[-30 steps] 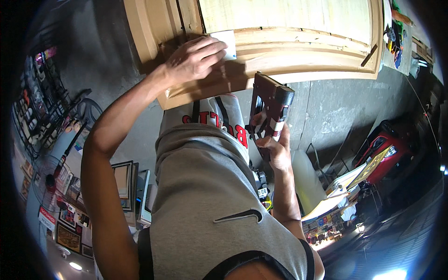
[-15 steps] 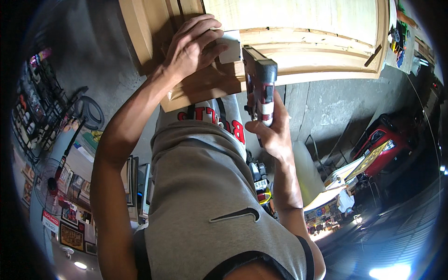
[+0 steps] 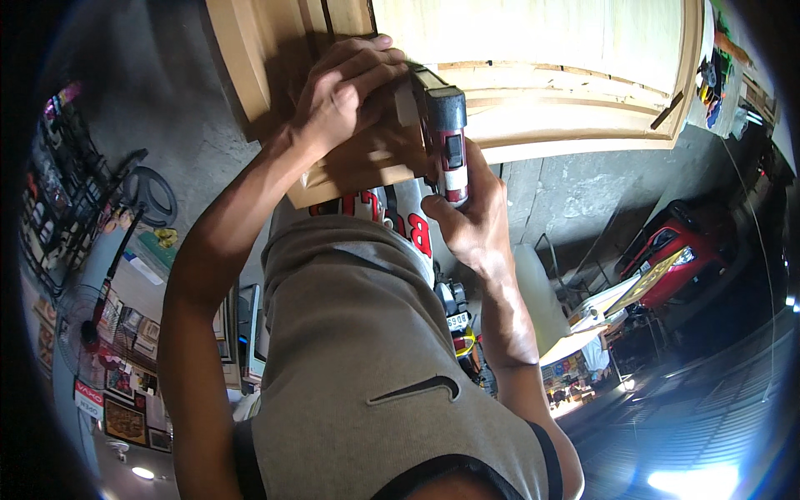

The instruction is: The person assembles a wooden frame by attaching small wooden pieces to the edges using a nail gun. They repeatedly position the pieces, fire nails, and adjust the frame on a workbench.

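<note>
Head view: right fingers (image 3: 443,214) wrap maroon tool (image 3: 451,137); left fingers (image 3: 371,77) beside it, hold unclear.

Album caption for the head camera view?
Right hand grips a maroon tool beside the left hand at a wooden frame.

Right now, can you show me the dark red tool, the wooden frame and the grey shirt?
Dark red tool (image 3: 442,143): head view, on its body below the black end.
Wooden frame (image 3: 575,145): head view, on its near rail.
Grey shirt (image 3: 350,325): head view, on the middle of its front.
</note>
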The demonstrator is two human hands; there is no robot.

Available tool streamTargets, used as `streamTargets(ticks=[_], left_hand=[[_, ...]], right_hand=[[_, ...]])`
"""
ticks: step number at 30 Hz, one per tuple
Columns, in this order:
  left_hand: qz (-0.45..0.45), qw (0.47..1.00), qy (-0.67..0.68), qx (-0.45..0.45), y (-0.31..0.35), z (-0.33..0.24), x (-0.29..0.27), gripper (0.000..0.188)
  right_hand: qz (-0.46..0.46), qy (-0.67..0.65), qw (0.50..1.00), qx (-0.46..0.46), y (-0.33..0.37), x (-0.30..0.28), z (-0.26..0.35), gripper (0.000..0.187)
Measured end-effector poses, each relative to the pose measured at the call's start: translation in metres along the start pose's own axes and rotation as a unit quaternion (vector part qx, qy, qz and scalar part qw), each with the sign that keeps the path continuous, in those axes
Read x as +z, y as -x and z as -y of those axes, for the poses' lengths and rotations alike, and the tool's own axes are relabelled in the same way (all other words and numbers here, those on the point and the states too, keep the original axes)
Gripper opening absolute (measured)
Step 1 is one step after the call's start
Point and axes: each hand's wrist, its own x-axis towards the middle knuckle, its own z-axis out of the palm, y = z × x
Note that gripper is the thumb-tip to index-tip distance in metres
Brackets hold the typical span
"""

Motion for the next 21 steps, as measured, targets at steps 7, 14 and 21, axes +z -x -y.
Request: streamTargets(ticks=[7,14,21], left_hand=[[0.01,1.0,0.01,-0.005,-0.001,0.002,0.001,0.027],[0.011,1.0,0.018,-0.008,0.0,0.002,0.003,0.025],[0.021,0.999,0.028,-0.004,0.002,0.006,0.006,0.026]], right_hand=[[-0.033,0.025,0.999,0.015,0.0,0.008,0.011,0.041],[-0.049,0.052,0.997,0.027,-0.001,0.01,0.016,0.033],[-0.049,0.077,0.996,0.007,-0.001,0.008,0.013,0.048]])
